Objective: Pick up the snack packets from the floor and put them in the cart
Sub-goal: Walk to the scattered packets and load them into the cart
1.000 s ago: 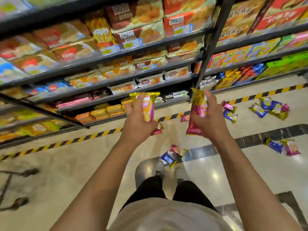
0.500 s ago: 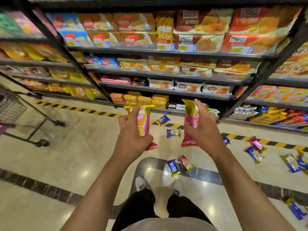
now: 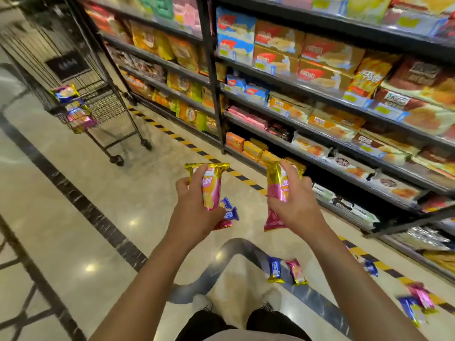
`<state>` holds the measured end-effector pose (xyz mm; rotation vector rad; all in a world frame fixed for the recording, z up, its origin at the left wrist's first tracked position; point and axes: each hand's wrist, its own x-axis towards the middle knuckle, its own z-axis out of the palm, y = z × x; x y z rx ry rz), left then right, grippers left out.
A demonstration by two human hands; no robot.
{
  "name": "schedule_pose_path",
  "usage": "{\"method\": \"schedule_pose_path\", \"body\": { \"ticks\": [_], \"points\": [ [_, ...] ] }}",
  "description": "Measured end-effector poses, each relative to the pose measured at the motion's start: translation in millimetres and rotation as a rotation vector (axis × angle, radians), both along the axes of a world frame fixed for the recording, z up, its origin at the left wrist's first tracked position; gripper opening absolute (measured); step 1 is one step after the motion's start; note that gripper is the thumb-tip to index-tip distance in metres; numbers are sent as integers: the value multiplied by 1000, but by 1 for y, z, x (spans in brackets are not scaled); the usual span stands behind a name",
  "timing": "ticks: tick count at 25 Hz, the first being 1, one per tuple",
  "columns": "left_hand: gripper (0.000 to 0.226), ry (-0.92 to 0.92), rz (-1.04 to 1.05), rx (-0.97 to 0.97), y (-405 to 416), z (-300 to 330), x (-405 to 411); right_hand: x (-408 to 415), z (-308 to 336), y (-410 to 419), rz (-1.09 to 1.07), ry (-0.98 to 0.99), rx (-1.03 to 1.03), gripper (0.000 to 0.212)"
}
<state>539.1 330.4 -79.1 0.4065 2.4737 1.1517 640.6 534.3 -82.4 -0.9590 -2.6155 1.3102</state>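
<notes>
Head view, looking down a shop aisle. Both bare arms reach fwd at centre frame. Left hand (image 3: 194, 212) grips a pink-and-yellow snack packet (image 3: 209, 185) w/ gold crimped top, held upright, fingers curled round its middle. Right hand (image 3: 295, 205) grips a second pink packet (image 3: 277, 193), also gold-topped, tilted slightly left; thumb and fingers wrap its upper half. The two packets are near each other but apart.

Black wire cart (image 3: 86, 94) stands at upper left on the floor, well apart from the hands; several blue, pink and yellow packets in the cart (image 3: 73, 107) lie at its near end.

More packets on the floor (image 3: 286, 270): a blue one and a pink one side by side just right of the person's feet, blue ones (image 3: 230, 210) partly hidden behind the left hand, others blurred at lower right near the yellow-black floor stripe (image 3: 246, 179).

Shelves (image 3: 320, 99) w/ boxed and bagged snacks fill the right and top. Floor (image 3: 61, 205) is glossy beige tile w/ dark marble bands. Person's dark trousers and pale shoes show at bottom edge.
</notes>
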Motion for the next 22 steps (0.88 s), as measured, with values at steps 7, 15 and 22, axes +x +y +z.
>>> {"method": "schedule_pose_path", "body": {
  "ticks": [7,15,22],
  "points": [
    [98,29,117,-26,-111,-9,-50,-79,4,-108,108,22,46,81],
    [98,-48,320,55,-223,-15,-103,-158,7,-217,285,-23,75,84],
    [102,-56,507,37,-287,-20,-140,-235,10,-280,464,-9,81,81]
  ]
}}
